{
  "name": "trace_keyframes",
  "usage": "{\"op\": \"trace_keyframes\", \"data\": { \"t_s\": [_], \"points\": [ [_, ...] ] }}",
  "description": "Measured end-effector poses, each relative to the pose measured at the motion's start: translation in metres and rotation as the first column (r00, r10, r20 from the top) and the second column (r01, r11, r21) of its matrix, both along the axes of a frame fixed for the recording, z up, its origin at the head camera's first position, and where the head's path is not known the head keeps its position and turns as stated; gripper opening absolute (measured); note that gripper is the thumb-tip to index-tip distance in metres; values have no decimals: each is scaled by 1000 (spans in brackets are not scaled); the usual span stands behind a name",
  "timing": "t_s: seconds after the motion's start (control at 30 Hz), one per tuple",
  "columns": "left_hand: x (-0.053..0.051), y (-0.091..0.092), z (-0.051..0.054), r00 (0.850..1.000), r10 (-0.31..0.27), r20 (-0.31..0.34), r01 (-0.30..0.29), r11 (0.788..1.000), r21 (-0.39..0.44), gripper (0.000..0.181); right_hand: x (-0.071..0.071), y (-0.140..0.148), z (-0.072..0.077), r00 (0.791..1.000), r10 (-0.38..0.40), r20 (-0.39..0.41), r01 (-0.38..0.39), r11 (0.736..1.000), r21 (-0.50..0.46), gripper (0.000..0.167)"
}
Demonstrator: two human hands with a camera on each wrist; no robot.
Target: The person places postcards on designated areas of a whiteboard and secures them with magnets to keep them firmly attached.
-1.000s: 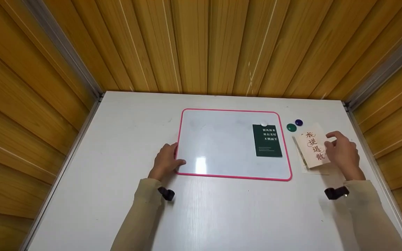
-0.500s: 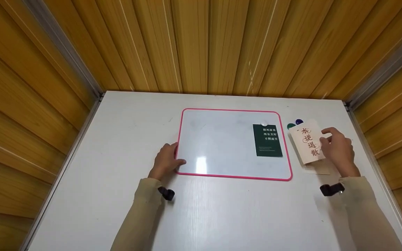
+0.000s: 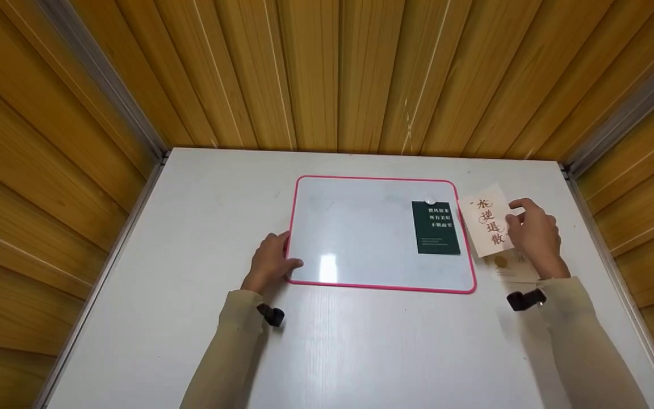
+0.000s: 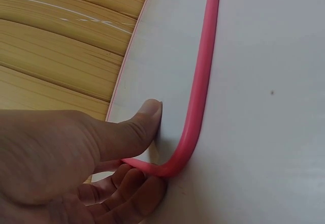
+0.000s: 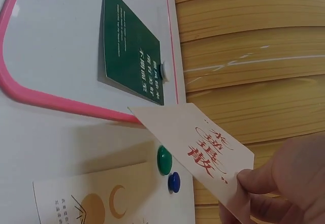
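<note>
Pinching cream rectangular paper card with red characters (image 3: 487, 218): right hand (image 3: 535, 236), the nearer. Card aloft, left of that hand, long axis roughly fore-and-aft, by right edge of pink-framed whiteboard (image 3: 355, 227); left hand (image 3: 270, 261) grips board's left edge.

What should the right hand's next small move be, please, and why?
Probably move the pale card leftward over the whiteboard: the right hand holds it raised near the board's right edge, and bare board shows left of the green card.
</note>
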State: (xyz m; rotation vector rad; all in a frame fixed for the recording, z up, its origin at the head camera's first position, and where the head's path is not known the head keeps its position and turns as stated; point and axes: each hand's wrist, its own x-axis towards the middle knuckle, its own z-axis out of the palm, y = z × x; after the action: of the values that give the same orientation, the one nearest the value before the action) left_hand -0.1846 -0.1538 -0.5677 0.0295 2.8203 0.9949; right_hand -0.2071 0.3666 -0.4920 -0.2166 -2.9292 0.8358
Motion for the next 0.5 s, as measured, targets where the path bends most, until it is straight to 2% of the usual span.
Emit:
{"op": "trace_keyframes", "data": {
  "t_s": [0.5],
  "points": [
    [0, 1, -2, 1000, 8, 9, -8, 1000, 14, 76, -12, -31, 4, 1000, 19, -11, -19, 1000, -8, 37]
  ]
}}
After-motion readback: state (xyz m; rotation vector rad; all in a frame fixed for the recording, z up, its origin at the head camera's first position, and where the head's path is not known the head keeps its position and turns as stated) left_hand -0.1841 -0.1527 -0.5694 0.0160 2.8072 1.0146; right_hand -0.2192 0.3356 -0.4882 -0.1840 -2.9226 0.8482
